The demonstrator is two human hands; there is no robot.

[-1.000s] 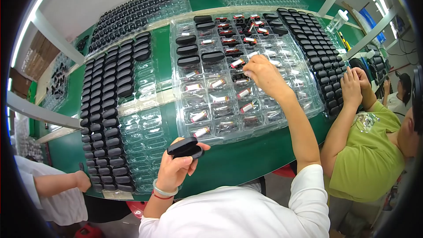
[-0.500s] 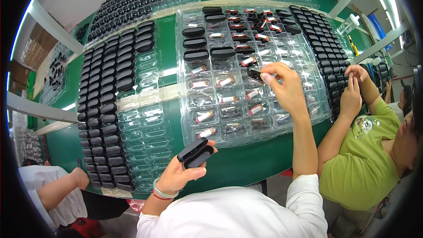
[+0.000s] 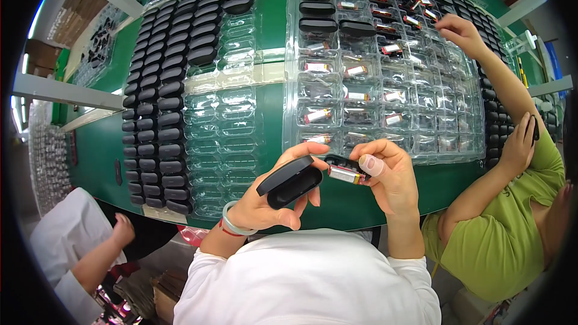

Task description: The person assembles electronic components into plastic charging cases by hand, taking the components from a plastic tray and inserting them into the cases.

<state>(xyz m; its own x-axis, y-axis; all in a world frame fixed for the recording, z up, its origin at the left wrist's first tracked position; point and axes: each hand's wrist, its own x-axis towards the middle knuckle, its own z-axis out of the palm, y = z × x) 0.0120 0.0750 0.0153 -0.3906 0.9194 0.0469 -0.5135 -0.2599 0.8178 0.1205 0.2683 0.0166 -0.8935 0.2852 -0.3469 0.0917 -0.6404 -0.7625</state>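
So the left hand (image 3: 256, 204) has its fingers wrapped round a black clamshell case (image 3: 284, 176), which is gaping open; guessing that hold keeps the lid from flopping shut. The right hand (image 3: 394, 183) pinches a small black insert with a silvery-white cell (image 3: 345, 174) by its right end, thumb against fingers, probably so the rest stays uncovered. It's just beside the case, can't tell if they touch. Clear tray (image 3: 292, 96) sits beyond, its pockets presumably keeping parts separated.
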